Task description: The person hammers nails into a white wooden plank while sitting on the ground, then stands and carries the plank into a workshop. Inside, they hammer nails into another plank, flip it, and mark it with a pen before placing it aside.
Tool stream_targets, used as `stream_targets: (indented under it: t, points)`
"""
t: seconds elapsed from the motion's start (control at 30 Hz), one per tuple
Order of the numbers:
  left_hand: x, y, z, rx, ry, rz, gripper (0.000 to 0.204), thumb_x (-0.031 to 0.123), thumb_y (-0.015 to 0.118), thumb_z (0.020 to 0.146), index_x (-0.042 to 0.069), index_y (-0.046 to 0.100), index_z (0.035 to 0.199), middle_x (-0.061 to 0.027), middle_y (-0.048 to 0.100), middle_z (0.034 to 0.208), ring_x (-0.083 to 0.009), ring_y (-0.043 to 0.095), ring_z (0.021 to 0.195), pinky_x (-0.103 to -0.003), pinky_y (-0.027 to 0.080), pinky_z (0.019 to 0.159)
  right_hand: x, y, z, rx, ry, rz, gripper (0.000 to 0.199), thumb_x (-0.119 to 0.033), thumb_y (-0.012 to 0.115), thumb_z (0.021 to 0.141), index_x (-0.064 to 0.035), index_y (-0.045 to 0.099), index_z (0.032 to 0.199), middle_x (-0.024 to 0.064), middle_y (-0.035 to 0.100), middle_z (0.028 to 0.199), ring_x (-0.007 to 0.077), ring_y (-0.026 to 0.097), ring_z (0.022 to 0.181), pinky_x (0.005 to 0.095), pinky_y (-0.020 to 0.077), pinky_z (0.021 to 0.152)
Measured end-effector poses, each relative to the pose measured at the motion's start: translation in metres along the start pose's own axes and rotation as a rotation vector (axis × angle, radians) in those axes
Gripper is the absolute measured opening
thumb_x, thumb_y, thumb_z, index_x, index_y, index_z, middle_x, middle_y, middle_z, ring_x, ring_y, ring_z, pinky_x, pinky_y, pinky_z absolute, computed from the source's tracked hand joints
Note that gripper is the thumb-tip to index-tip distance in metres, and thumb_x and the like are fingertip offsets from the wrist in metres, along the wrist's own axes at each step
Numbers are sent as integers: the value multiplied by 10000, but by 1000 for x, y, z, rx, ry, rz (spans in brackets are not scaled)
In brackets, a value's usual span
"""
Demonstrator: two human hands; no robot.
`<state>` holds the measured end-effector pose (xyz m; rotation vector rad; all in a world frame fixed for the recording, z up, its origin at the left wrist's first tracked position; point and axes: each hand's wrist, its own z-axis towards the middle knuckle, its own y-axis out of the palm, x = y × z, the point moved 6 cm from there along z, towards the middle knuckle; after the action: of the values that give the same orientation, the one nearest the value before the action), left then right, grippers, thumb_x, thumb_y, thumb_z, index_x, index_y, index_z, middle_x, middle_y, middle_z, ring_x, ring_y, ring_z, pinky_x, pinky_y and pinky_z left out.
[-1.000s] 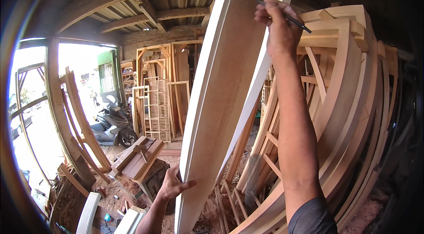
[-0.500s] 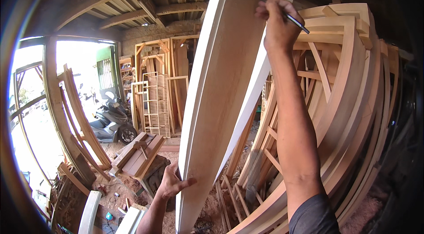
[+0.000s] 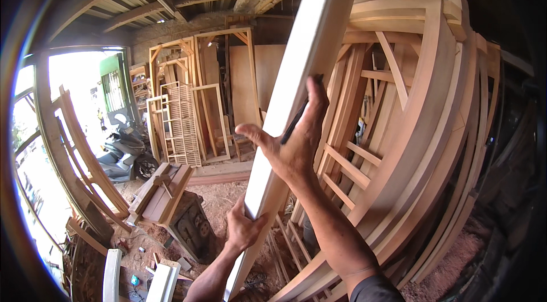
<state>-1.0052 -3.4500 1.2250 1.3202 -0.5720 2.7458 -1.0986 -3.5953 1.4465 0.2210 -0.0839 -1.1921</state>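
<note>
A long wooden board [image 3: 292,74] with a white edge slants up through the middle, its lower end near me and its top beyond the upper rim. Low on the board, my left hand [image 3: 245,227] is closed around its edges, thumb on the near side. Higher up, my right hand [image 3: 296,154] lies against the board, thumb stretched left and a finger pointing up. A dark, slim pen [image 3: 294,124] is tucked in this hand, partly hidden; the other fingers are behind the board or out of sight.
Wooden frames [image 3: 421,102] lean stacked at the right. Left of the board stands a machine [image 3: 185,228] with a wooden top. More frames [image 3: 188,97] and a scooter [image 3: 122,151] are behind. White-edged pieces [image 3: 164,282] lie at lower left, near a small blue item [image 3: 135,280].
My right hand has come down from the board's upper part with the pen, its thumb now spread. The board has turned, showing more white edge; my left hand still grips it.
</note>
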Motion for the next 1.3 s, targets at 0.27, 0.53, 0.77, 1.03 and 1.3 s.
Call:
stream_targets:
  t: [0.27, 0.53, 0.77, 1.03, 1.3]
  points:
    - [18, 87, -6, 60, 83, 178, 801, 114, 846, 803, -58, 499, 1504, -317, 610, 1443, -442, 676, 1252, -509, 577, 1055, 84, -39, -4, 34, 381, 246, 827, 19, 739, 783, 1, 322, 1497, 191, 558, 1210, 294, 650, 1106, 428, 587, 991]
    - [-44, 84, 124, 147, -51, -3, 886, 594, 788, 902, -15, 543, 1497, -276, 633, 1428, -360, 636, 1312, -566, 540, 1082, 117, -70, -16, -33, 419, 233, 835, -32, 726, 818, 23, 271, 1517, 261, 447, 1366, 336, 546, 1279, 483, 533, 1100]
    - [-81, 158, 232, 46, 31, 546, 1076, 318, 874, 807, 22, 258, 1638, -308, 536, 1477, -449, 635, 1254, -515, 533, 1063, 106, -68, -16, 16, 392, 93, 744, -27, 692, 859, 33, 330, 1506, 252, 490, 1368, 338, 561, 1276, 487, 527, 1078]
    - [-85, 108, 226, 55, 31, 262, 786, 178, 793, 764, -50, 523, 1466, -296, 742, 1154, -418, 750, 1043, -493, 606, 947, 49, -87, 4, 99, -77, -414, 643, -45, 735, 977, 56, 436, 1537, 264, 557, 1402, 389, 530, 1369, 513, 513, 1090]
    - [-86, -1, 217, -151, 72, 97, 699, 195, 851, 715, -117, 613, 1294, -244, 762, 1050, -297, 752, 908, -404, 606, 880, 56, -55, 120, -100, 38, 180, 310, -146, 646, 1079, 78, 682, 1291, 129, 749, 959, 164, 734, 852, 296, 611, 749]
